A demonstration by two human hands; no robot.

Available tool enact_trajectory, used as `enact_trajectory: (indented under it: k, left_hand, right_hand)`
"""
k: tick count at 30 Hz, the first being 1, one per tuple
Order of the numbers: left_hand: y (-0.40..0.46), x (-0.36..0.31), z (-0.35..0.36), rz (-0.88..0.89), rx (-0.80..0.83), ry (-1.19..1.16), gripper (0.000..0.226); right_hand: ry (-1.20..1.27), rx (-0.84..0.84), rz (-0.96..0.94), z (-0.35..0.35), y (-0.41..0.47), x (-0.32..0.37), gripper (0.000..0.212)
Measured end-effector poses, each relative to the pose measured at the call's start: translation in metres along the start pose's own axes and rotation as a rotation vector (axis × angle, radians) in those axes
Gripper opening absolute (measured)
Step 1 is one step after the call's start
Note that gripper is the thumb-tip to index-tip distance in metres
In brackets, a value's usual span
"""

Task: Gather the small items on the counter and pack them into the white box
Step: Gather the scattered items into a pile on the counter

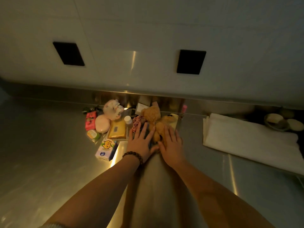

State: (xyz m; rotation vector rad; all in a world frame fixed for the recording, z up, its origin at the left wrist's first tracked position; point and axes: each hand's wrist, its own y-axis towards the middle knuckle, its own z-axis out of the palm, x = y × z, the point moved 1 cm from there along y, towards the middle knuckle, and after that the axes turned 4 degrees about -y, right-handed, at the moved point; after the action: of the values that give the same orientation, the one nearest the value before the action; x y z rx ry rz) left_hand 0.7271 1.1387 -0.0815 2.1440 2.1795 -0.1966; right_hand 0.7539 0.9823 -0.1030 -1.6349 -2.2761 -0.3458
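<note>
Fingers of both hands (141,142) lie straight over clutter on dim steel counter (49,162).

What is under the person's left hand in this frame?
The left hand lies flat, fingers spread, on a dark item whose edges show between the fingers; what it is cannot be told. The red-and-white cord sits at its fingertips, the teddy bear beside it.

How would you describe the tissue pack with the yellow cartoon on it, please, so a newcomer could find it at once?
Start at the steel counter and find the cluster of small items against its back edge. At the cluster's near left corner, just left of the left hand with the beaded bracelet, lies the white and blue tissue pack. It alone shows a yellow cartoon figure.
</note>
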Motion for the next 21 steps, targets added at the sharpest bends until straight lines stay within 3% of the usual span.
enact_trajectory:
  k: [11,21]
  left_hand:
    - [-0.023,-0.013,-0.014,-0.06,-0.111,-0.074,0.078]
    - [-0.096,-0.056,-0.044,-0.011,-0.219,-0.137,0.073]
  right_hand:
    - [0.121,-0.078,-0.064,-0.028,-0.015,0.0,0.061]
    - [0.055,-0.21,-0.038,-0.079,-0.099,-0.012,0.049]
